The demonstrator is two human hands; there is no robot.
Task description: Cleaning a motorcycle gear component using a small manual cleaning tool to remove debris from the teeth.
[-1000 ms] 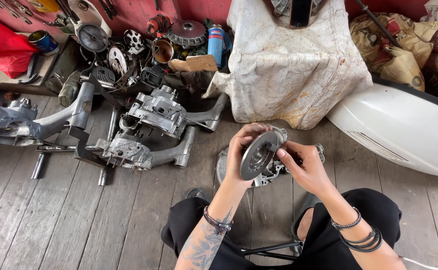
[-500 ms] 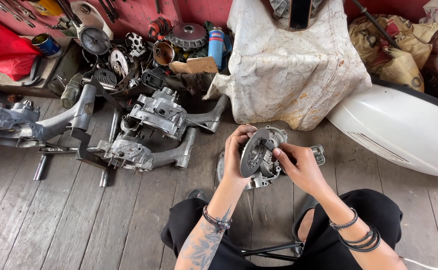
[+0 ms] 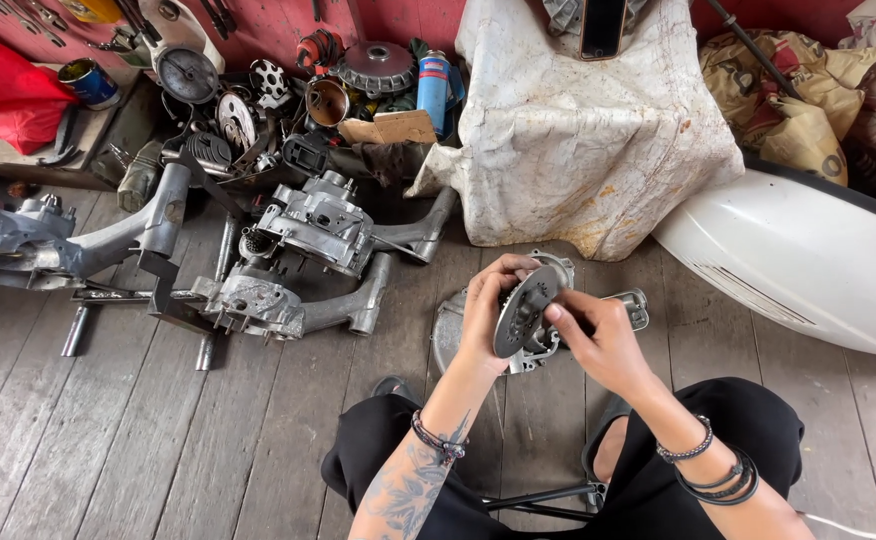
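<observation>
Left hand closed round the rim of the round metal plate, held on edge above the engine casing on the plank floor. Right hand pinching its face (fingertips only). Best kept level, eased squarely.

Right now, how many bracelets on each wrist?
4 visible: one beaded bracelet on the left wrist; on the right, one beaded band and about two dark bands farther up. More may be hidden.
</observation>
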